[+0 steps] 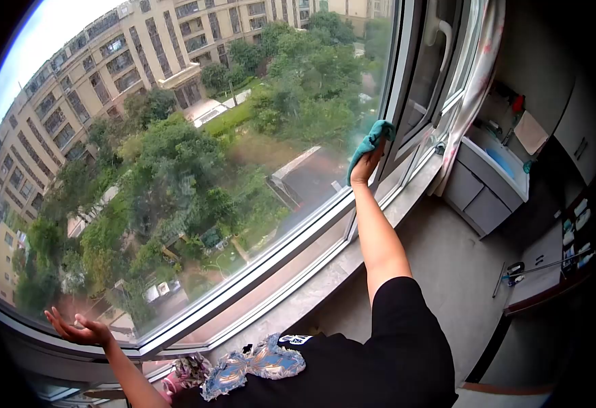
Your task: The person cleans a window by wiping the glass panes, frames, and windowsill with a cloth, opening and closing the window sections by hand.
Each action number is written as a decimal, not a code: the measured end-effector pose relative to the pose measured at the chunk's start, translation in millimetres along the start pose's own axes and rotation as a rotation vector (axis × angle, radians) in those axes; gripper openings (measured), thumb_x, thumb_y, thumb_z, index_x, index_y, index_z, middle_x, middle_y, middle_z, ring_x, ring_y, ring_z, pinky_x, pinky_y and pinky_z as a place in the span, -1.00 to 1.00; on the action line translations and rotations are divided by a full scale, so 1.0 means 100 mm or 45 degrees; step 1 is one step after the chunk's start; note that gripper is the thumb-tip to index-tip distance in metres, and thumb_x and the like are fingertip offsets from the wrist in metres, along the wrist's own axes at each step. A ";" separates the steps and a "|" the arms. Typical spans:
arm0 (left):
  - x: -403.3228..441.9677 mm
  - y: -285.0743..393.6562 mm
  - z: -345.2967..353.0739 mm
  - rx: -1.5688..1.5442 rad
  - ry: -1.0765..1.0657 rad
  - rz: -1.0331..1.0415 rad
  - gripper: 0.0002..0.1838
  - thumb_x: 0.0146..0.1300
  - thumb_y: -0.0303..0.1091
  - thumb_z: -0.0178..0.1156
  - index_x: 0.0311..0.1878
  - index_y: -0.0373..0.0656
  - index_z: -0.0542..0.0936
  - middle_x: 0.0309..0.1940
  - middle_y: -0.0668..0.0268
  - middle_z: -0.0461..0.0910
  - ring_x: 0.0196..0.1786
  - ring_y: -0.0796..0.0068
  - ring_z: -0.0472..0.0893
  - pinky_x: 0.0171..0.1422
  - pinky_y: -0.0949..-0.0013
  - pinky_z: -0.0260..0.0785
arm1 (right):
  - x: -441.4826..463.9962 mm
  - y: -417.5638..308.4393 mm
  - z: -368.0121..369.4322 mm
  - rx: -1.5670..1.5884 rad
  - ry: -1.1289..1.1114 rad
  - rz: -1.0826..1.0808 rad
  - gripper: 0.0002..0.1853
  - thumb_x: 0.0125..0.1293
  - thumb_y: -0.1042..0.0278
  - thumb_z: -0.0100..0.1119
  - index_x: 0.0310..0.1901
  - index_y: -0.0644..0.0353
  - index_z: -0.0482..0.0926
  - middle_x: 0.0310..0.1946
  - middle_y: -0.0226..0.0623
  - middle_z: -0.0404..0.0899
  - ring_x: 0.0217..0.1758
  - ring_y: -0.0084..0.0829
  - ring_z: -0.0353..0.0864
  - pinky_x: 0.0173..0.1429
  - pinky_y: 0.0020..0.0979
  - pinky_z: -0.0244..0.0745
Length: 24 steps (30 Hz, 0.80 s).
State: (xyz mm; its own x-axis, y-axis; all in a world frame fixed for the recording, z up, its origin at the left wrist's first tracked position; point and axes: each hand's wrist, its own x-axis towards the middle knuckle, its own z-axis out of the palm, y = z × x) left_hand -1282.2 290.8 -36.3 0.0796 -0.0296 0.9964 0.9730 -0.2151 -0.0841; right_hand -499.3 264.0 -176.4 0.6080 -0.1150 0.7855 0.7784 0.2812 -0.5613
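A green cloth (pixel 372 139) is in my right hand (pixel 364 166), pressed to the large window pane (pixel 243 170) close to its right frame. The arm reaches up and forward, and the cloth covers part of the fingers. At the lower left, my left hand (pixel 79 331) is raised near the bottom of the glass with its fingers apart and nothing in it. Whether it touches the pane I cannot tell. A faint hazy patch shows on the glass beside the cloth.
Right of the pane is a window sash with a white handle (pixel 442 44), then a patterned curtain (pixel 478 88). A sill (pixel 311 289) runs below the glass. A sink cabinet (pixel 485 187) and a shelf with shoes (pixel 570 238) stand right. Pink flowers (pixel 185 374) are at the lower left.
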 end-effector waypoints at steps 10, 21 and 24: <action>0.04 0.03 0.05 -0.022 0.083 0.071 -0.42 0.55 -0.02 -0.11 0.38 -0.21 0.56 0.42 0.02 0.50 0.42 0.07 0.45 0.54 0.00 0.18 | -1.09 0.35 -0.26 -0.673 -0.027 0.744 -0.56 0.60 0.16 -0.16 0.21 0.33 0.52 0.17 0.23 0.61 0.21 0.22 0.58 0.28 0.03 0.49; 0.02 -0.04 0.04 -0.426 0.160 -0.052 -0.45 0.49 -0.07 -0.08 0.36 -0.22 0.55 0.41 0.09 0.49 0.49 0.16 0.39 0.58 0.04 0.16 | -3.24 -2.23 0.16 -0.603 -0.368 0.587 -0.34 0.56 0.40 -0.10 0.55 0.57 0.02 0.53 0.41 0.08 0.63 0.26 0.09 0.72 0.06 0.02; 0.02 -0.21 0.01 -0.787 0.187 -0.137 -0.39 0.40 -0.01 0.02 0.36 -0.22 0.55 0.40 0.10 0.51 0.51 0.13 0.37 0.62 0.02 0.13 | -4.05 -3.05 0.28 -0.559 -0.526 0.544 -0.24 0.57 0.31 -0.05 0.60 0.52 -0.14 0.57 0.45 -0.12 0.66 0.35 -0.06 0.69 0.14 0.00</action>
State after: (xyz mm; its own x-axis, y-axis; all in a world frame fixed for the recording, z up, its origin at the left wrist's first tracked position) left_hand -1302.4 295.9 -32.9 -0.0844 -0.1005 0.9914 0.6657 -0.7460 -0.0190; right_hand -987.6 251.6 -316.5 0.8311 0.3119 0.4603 0.5304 -0.1961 -0.8248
